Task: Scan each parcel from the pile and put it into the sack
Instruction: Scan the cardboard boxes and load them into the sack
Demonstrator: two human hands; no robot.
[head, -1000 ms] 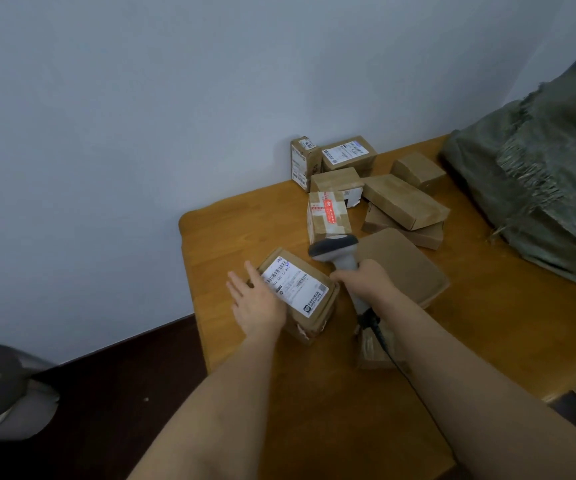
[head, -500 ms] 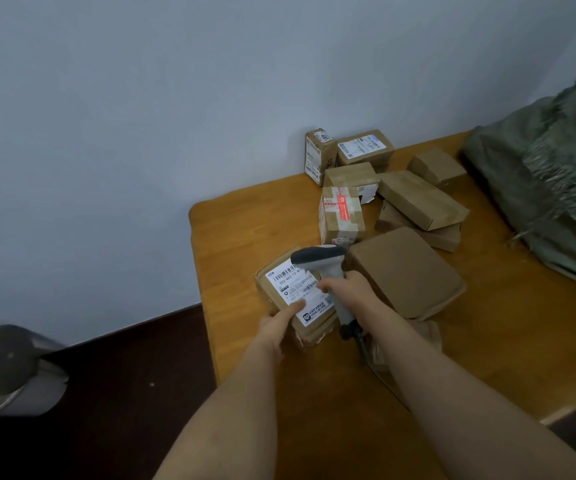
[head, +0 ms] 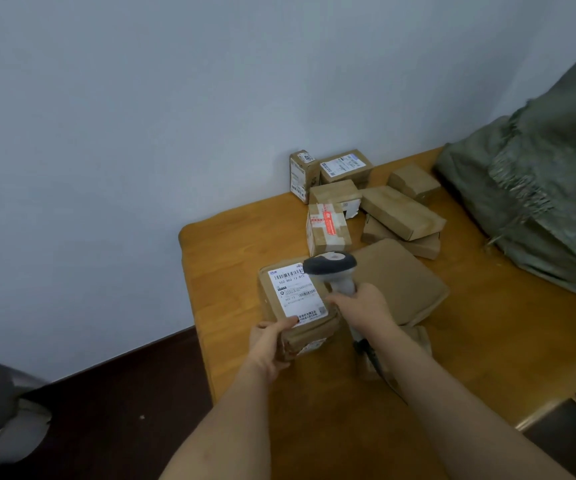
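Left hand grips labelled parcel by its near corner, near desk left edge. Right hand fingers wrap scanner handle, head over label. Pile at far edge; sack at right edge.

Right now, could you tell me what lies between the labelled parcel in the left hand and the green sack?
In the head view, the scanner in the right hand and a large flat brown parcel lie between the labelled parcel and the sack, then bare table.
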